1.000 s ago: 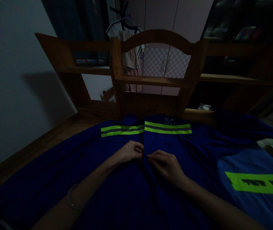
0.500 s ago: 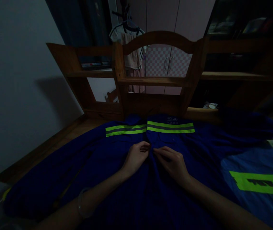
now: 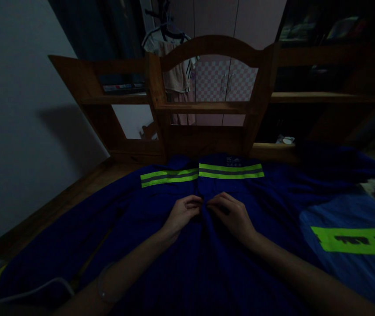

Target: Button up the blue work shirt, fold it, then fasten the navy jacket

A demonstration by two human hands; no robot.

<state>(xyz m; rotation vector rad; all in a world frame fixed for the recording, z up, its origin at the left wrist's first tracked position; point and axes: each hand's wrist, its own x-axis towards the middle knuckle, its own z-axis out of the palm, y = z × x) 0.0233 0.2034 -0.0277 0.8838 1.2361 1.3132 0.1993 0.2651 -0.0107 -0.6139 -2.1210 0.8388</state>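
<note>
A dark blue work jacket [image 3: 240, 210] lies spread out, front side up, with a yellow-green reflective stripe [image 3: 230, 171] across its chest. My left hand [image 3: 183, 213] pinches the cloth at the front opening, just below the stripe. Facing it from the other side, my right hand [image 3: 231, 213] has thumb and fingertips closed on the edge of the same front placket. The fingertips of both hands nearly meet. Whether a button or other fastener sits between them is too dark to see.
A wooden headboard with shelves [image 3: 207, 107] rises behind the jacket. To the right lies a lighter blue cloth [image 3: 335, 215] with a yellow-green lettered band. A white cable [image 3: 42, 287] runs at the lower left. Clothes on hangers [image 3: 176, 66] hang beyond the headboard.
My right hand has shifted slightly up and left, bringing its fingertips closer to my left hand. The view has turned a little, and more of the cable shows.
</note>
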